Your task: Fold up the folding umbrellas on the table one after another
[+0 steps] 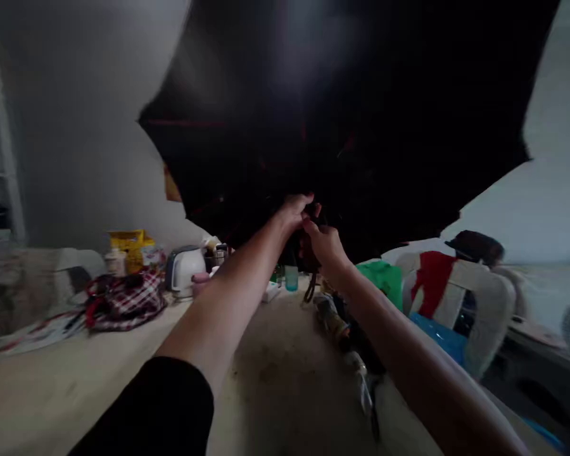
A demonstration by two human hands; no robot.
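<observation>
A black sleeve (pixel 152 405) is nearest; beyond, a black umbrella (pixel 361 126) spreads open above the table (pixel 275 367). The right hand (pixel 329 248) grasps its handle; the left hand's (pixel 294 210) hold I can't tell — probably adjusting the shaft, calling for steadiness.

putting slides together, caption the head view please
Left hand and right hand together hold an open, scallop-edged black umbrella above a pale table bearing a rounded white kettle.

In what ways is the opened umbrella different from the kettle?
The umbrella is black; the kettle is mainly white. The umbrella looks much larger than the kettle. The umbrella is raised above the table, while the kettle stands on it. Both show against the grey wall.
</observation>
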